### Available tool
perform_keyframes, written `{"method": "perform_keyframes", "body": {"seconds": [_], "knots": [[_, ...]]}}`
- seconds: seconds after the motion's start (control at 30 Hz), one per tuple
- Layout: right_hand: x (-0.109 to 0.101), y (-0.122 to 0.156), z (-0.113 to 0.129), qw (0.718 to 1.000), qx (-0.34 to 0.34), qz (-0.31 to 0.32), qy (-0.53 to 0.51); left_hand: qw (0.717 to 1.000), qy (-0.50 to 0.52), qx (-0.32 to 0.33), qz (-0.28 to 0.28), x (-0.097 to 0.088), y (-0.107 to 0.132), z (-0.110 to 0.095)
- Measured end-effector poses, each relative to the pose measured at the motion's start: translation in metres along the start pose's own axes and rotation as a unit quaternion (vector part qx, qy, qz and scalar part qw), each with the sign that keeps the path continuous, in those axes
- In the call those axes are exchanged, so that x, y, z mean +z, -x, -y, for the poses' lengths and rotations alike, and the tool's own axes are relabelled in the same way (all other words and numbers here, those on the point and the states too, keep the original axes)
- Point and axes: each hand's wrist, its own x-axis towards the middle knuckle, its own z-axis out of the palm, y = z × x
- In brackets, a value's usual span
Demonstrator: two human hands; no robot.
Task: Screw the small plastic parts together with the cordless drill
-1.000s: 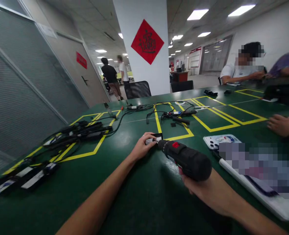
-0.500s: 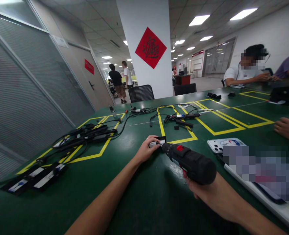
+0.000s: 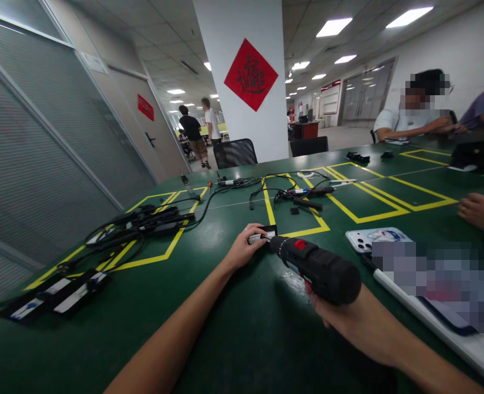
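My right hand (image 3: pixel 327 309) is wrapped round the grip of a black cordless drill (image 3: pixel 318 268) with a red switch on top. Its chuck points away from me and to the left, and the bit meets a small black-and-silver piece (image 3: pixel 271 231) on the green table. The fingers of my left hand (image 3: pixel 245 245) are closed on that piece from the left, close beside the bit. My fingers and the chuck cover much of the piece, so its exact kind and the point of contact cannot be made out.
Black cables and devices (image 3: pixel 155 221) lie in a heap on the left, near two flat black-and-white pieces (image 3: pixel 75 295). More cables and small parts (image 3: pixel 303 194) lie beyond my hands. A phone (image 3: pixel 383 235) is on the right. Another person's hand (image 3: pixel 482 212) rests at the right edge.
The view has shifted slightly. Both hands, the drill and the small piece keep nearly the same positions relative to each other.
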Motion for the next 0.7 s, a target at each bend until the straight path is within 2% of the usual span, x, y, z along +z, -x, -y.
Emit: {"method": "perform_keyframes", "body": {"seconds": [0.43, 0.7], "knots": [[0.0007, 0.0025, -0.0079, 1.0, -0.002, 0.004, -0.01, 1.0, 0.002, -0.016, 0.003, 0.0001, -0.0001, -0.0054], [0.0005, 0.0029, -0.0045, 1.0, 0.008, 0.003, -0.024, 1.0, -0.002, -0.02, -0.001, -0.0005, 0.0004, -0.0054]]}}
